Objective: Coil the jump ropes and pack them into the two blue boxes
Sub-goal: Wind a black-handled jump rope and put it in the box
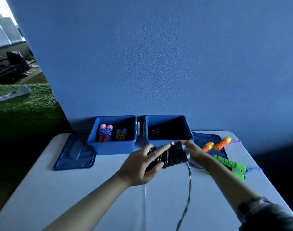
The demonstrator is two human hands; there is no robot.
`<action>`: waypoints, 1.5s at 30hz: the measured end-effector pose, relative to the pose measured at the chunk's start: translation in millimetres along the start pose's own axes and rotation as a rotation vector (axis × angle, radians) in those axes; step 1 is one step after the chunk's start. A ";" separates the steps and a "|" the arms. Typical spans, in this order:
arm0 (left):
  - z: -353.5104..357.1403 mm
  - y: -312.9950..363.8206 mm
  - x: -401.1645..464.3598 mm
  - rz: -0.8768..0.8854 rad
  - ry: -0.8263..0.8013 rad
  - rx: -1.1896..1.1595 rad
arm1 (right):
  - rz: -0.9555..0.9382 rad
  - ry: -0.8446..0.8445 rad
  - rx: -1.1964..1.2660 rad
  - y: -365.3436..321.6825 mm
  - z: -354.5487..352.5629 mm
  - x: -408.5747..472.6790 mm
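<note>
Two open blue boxes stand at the table's far edge. The left box (112, 147) holds a pink-handled coiled rope (105, 133) and a blue-handled coiled rope (120, 135). The right box (169, 140) has something dark inside. In front of the right box, my left hand (142, 165) grips a black jump rope bundle (172, 155), thumb under it and fingers over it. My right hand (191, 149) holds the bundle's far end. A loose grey cord (189, 180) hangs from it toward me.
A blue lid (74, 154) lies left of the boxes, and another lid (207, 139) on the right. Orange-handled rope (217, 144) rests on the right lid; green-handled rope (230, 165) lies just in front. White table (75, 197) under all; blue wall behind.
</note>
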State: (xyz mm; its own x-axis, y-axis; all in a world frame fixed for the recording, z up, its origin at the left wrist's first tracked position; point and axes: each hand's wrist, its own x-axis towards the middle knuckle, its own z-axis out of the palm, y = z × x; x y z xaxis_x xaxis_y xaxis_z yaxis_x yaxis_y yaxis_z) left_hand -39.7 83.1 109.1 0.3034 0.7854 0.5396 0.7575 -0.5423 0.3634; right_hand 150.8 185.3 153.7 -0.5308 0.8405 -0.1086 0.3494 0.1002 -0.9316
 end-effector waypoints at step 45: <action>20.8 -5.2 -25.1 -0.071 -0.102 -0.083 | -0.078 -0.197 -0.256 20.6 -9.7 -5.5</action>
State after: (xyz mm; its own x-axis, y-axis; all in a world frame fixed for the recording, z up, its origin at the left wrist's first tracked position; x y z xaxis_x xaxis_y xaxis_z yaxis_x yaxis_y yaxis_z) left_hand -39.2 72.4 77.8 0.3117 0.8465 0.4317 0.7300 -0.5041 0.4615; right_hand 168.4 187.9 138.5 -0.6943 0.7081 -0.1285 0.4708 0.3119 -0.8253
